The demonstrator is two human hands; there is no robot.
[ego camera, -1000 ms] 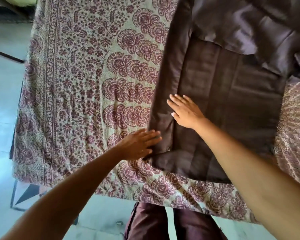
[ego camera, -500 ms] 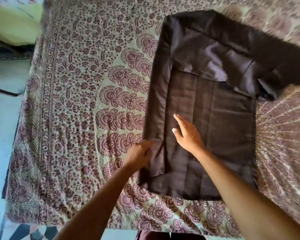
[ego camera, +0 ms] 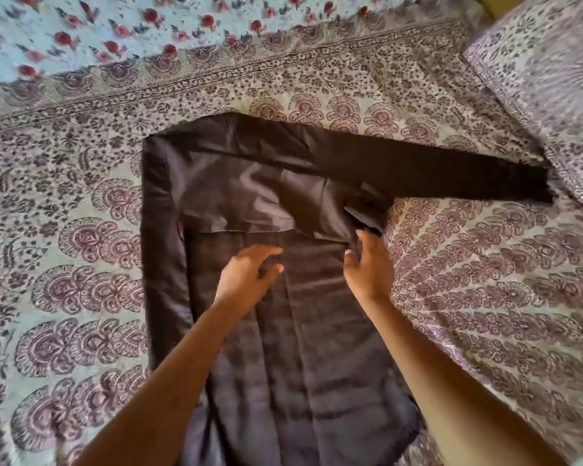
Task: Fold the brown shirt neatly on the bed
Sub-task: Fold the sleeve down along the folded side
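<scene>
The brown shirt (ego camera: 236, 196) lies flat on the bed, back side up, its left edge folded inward as a long strip. One sleeve (ego camera: 451, 169) stretches out to the right. My left hand (ego camera: 246, 280) hovers over the shirt's middle, fingers spread and curled, holding nothing. My right hand (ego camera: 367, 267) is at the shirt's right edge near the armpit, fingers apart, its fingertips touching the fabric there. Whether it pinches the cloth is unclear.
The bed is covered by a purple and cream patterned bedspread (ego camera: 81, 250). A matching pillow (ego camera: 552, 79) sits at the far right, touching the sleeve's cuff. A pale blue floral sheet (ego camera: 115, 31) lies along the far edge.
The view has tilted up toward the far side of the bed. My left hand left the folded left edge and moved to the shirt's middle. My right hand moved to the right edge.
</scene>
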